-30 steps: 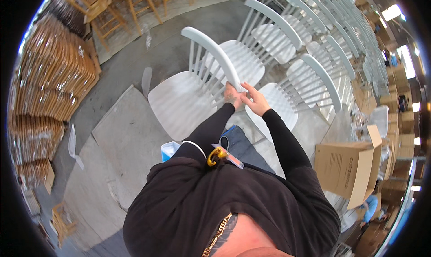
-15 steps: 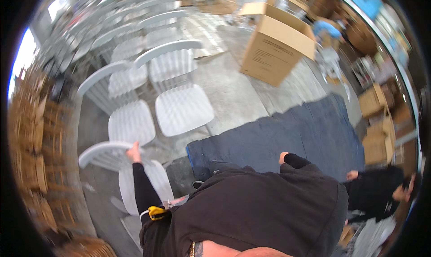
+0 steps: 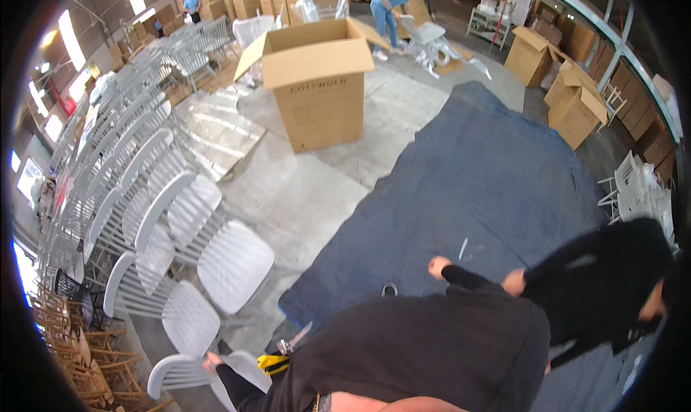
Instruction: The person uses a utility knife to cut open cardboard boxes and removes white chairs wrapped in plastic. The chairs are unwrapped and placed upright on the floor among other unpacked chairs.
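At the lower left, my left hand [image 3: 212,361] is at the right end of the backrest of a light grey slatted chair [image 3: 176,376], its fingers closed around the rail as far as they show. That chair stands by my left side, partly behind my arm. Just beyond it are another grey chair [image 3: 191,318] and a third one [image 3: 235,266]. My right hand [image 3: 437,268] hangs in front of my body above the dark blue mat, fingers curled in, with nothing visible in them. A yellow-handled tool [image 3: 273,364] sits at my left hip.
A dark blue mat [image 3: 468,174] covers the floor ahead and right. A large open carton [image 3: 320,110] stands beyond it. A person in black [image 3: 604,290] is close on my right. Chair rows fill the left; wooden stools [image 3: 90,361] lie lower left. A person in blue [image 3: 389,12] handles a chair.
My view has swung right and up, so the carton and chairs sit further left. The person in black is closer to me. My left hand is still at the chair's backrest.
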